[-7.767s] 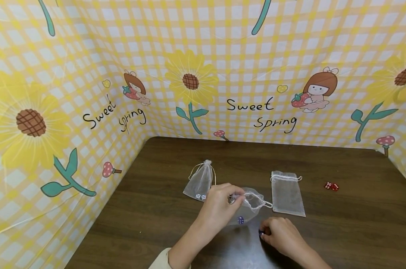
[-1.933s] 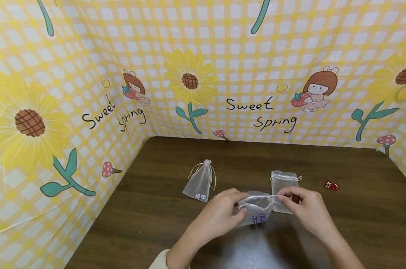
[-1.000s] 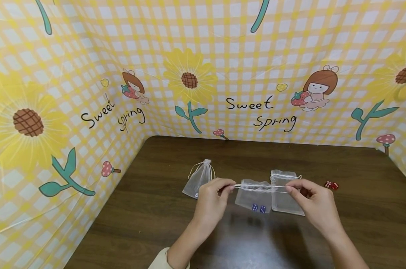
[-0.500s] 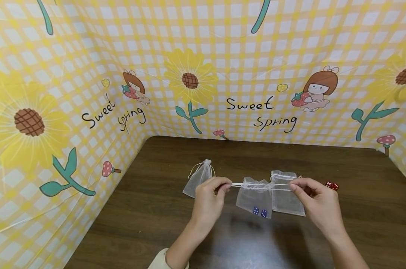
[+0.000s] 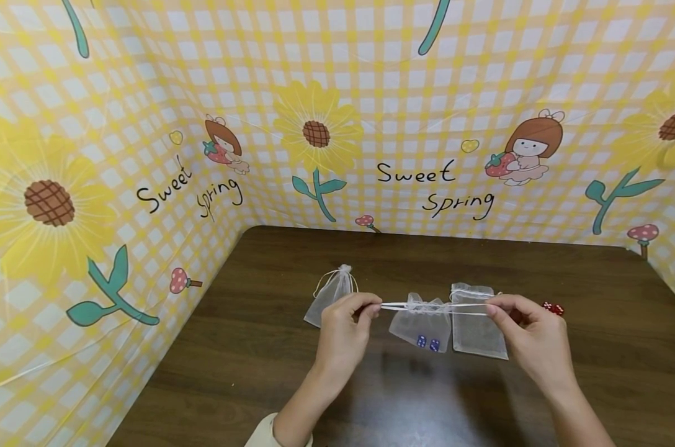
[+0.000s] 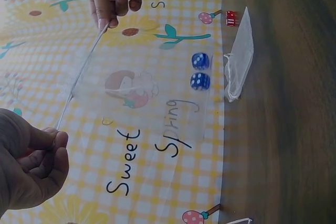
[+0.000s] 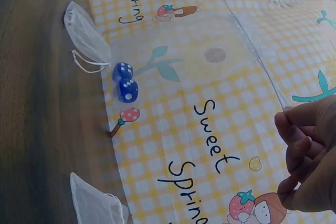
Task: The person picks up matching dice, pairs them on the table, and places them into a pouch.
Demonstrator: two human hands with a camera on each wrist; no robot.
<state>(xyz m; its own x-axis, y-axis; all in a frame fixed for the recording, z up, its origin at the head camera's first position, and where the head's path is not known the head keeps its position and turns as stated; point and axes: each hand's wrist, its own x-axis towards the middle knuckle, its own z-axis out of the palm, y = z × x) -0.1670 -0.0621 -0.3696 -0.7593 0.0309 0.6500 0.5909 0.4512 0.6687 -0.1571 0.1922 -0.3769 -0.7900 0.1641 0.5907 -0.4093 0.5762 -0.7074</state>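
A sheer white drawstring bag (image 5: pixel 412 326) hangs above the table between my two hands, its neck gathered on the cord. Two blue dice (image 5: pixel 428 343) with white dots lie at its bottom; the left wrist view shows these blue dice (image 6: pixel 200 72) through the mesh. My left hand (image 5: pixel 345 332) pinches the cord's left end between thumb and forefinger. On the other side, my right hand (image 5: pixel 533 338) pinches the right loop of the drawstring (image 5: pixel 468 309), which is stretched taut and nearly level.
A drawn-up mesh bag (image 5: pixel 329 295) stands behind my left hand, its lower part covered. A flat mesh bag (image 5: pixel 477 329) lies on the brown table (image 5: pixel 293 254) to the right. Two red dice (image 5: pixel 553 308) sit beyond my right hand. A checked yellow cloth (image 5: pixel 404 112) walls the back and left.
Earlier my right hand held a blue die beside the open bag; both dice are now inside. My hands then took the cord ends, lifted the bag and drew apart, narrowing its mouth.
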